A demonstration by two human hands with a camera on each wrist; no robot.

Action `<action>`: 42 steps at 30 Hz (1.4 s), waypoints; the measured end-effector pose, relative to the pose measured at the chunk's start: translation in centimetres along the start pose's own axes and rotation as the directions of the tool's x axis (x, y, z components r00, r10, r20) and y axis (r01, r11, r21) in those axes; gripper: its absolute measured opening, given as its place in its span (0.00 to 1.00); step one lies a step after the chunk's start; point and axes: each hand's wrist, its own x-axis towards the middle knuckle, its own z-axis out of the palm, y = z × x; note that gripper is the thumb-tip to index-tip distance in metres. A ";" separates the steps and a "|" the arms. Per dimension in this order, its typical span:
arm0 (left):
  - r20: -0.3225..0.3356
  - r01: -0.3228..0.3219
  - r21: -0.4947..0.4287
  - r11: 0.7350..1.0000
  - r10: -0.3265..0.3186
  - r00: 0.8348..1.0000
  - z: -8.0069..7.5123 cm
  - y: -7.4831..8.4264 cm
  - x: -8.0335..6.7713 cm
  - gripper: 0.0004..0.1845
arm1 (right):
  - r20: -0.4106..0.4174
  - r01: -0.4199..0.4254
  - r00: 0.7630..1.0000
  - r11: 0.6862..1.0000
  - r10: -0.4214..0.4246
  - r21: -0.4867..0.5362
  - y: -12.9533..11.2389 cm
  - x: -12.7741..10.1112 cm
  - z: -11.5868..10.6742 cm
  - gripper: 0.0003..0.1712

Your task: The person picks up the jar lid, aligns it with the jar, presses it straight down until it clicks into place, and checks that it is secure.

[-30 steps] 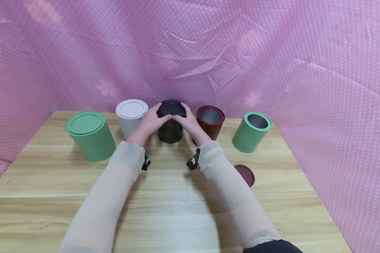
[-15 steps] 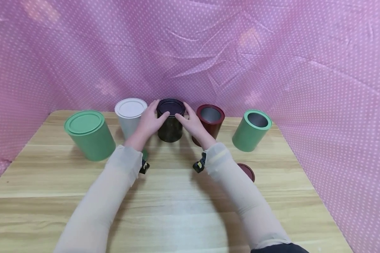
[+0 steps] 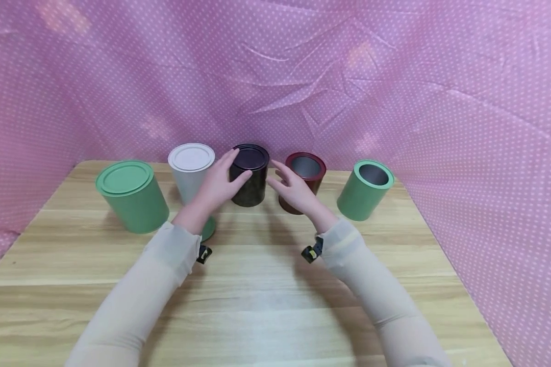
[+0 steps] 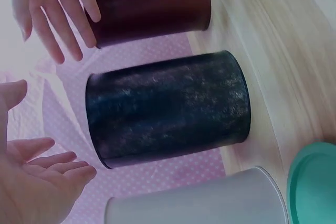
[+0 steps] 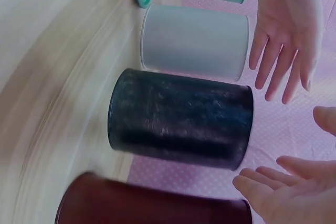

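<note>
A black lidded tin (image 3: pixel 249 187) stands upright at the back middle of the table. To its left my left hand (image 3: pixel 217 182) has its fingers spread, fingertips right at the lid's rim in the head view. My right hand (image 3: pixel 296 191) hovers between the black tin and an open dark red tin (image 3: pixel 313 186), fingers relaxed and apart from the black tin. Both wrist views show the black tin's mottled side, with the left hand (image 4: pixel 44 184) and the right hand (image 5: pixel 296 184) beyond its top end, holding nothing.
A white lidded tin (image 3: pixel 184 182) stands behind the left hand. At far left is a large green lidded tin (image 3: pixel 140 206); at right, an open green tin (image 3: pixel 359 200). A green lid (image 3: pixel 208 228) lies near the left wrist. Pink dotted cloth (image 3: pixel 275 71) surrounds the wooden table (image 3: pixel 257 306).
Both hands have parted from the black tin's lid, the right one further, moving right and toward me. The dark red lid on the table is now hidden by the right sleeve.
</note>
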 end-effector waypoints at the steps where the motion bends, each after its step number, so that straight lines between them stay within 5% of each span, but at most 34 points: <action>1: 0.001 0.000 0.003 1.000 0.000 1.000 0.0 0.2 -0.2 0.38 | 0.003 0.006 1.000 1.000 -0.005 -0.005 0.0 -0.4 -0.3 0.34; 8: 0.038 -0.004 0.000 1.000 0.004 0.999 1.1 1.8 -1.1 0.40 | 0.047 0.006 0.999 1.000 -0.005 -0.024 0.3 -3.8 -2.8 0.35; 13: 0.048 -0.061 -0.024 0.998 0.062 0.997 3.2 3.0 -2.2 0.41 | 0.069 -0.004 0.998 0.998 0.008 -0.060 1.2 -6.2 -4.6 0.35; 20: 0.085 -0.145 -0.056 0.988 0.150 0.985 6.3 4.7 -3.8 0.42 | 0.001 0.026 1.000 0.981 -0.026 -0.191 2.4 -8.9 -6.7 0.34; 29: 0.233 -0.183 -0.070 0.981 0.194 0.953 9.9 6.5 -4.8 0.40 | -0.026 -0.049 0.999 0.965 0.044 -0.257 4.8 -11.8 -9.4 0.36; 42: 0.396 -0.272 0.062 0.960 0.227 0.890 15.8 8.3 -4.2 0.42 | 0.004 -0.065 0.997 0.934 0.071 -0.352 9.2 -14.6 -11.6 0.38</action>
